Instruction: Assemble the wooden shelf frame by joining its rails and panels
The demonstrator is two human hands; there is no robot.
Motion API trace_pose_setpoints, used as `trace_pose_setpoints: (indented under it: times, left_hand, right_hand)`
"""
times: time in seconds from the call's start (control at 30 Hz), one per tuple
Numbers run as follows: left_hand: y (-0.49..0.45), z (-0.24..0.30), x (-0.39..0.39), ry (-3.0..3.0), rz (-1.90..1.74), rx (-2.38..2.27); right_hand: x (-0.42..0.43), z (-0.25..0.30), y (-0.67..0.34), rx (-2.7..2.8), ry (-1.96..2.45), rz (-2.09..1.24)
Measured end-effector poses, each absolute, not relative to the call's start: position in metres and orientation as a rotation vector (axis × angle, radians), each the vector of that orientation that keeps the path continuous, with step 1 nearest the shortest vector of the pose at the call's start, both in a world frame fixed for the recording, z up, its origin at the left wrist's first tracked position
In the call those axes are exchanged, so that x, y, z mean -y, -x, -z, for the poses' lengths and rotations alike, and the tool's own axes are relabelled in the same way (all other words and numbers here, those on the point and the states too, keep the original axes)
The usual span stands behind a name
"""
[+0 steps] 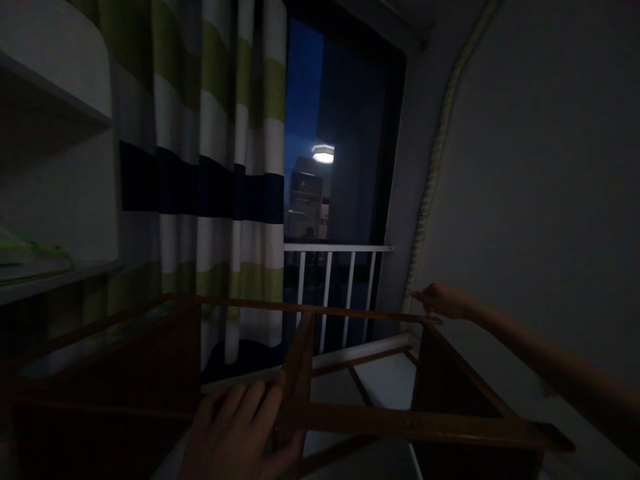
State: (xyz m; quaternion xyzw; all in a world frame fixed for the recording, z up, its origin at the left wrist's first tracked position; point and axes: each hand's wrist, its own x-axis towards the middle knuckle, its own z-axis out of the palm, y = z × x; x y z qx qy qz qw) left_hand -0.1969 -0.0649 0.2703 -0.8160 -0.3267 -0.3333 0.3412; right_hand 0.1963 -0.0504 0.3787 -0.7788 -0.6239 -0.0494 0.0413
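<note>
We have a wooden frame (350, 420) of bare rails and panels before us, standing by the window (340, 167). Our left hand (240, 433) lies flat, fingers spread, against its middle upright at the near rail. Our right hand (443, 300), arm stretched out, grips the far right corner beside the wall (540, 167). A striped curtain (200, 167) hangs behind.

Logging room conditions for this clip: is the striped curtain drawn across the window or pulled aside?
Pulled aside. The curtain hangs bunched at the left, leaving the dark window and white railing uncovered.
</note>
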Motion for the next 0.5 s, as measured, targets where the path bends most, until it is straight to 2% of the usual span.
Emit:
trace_pose_setpoints:
  times: [0.17, 0.37, 0.5]
  left_hand:
    - [0.197, -0.271, 0.064, 2.092, 0.865, 0.801]
    - [0.195, -0.271, 0.064, 2.079, 0.927, 0.761]
    - [0.196, -0.271, 0.063, 2.084, 0.922, 0.792]
  right_hand:
    - [0.056, -0.38, -0.218, 1.725, 2.555, 0.352]
    - [0.058, -0.374, -0.21, 1.981, 2.401, 0.063]
    - [0.034, -0.371, -0.199, 2.033, 2.272, 0.004]
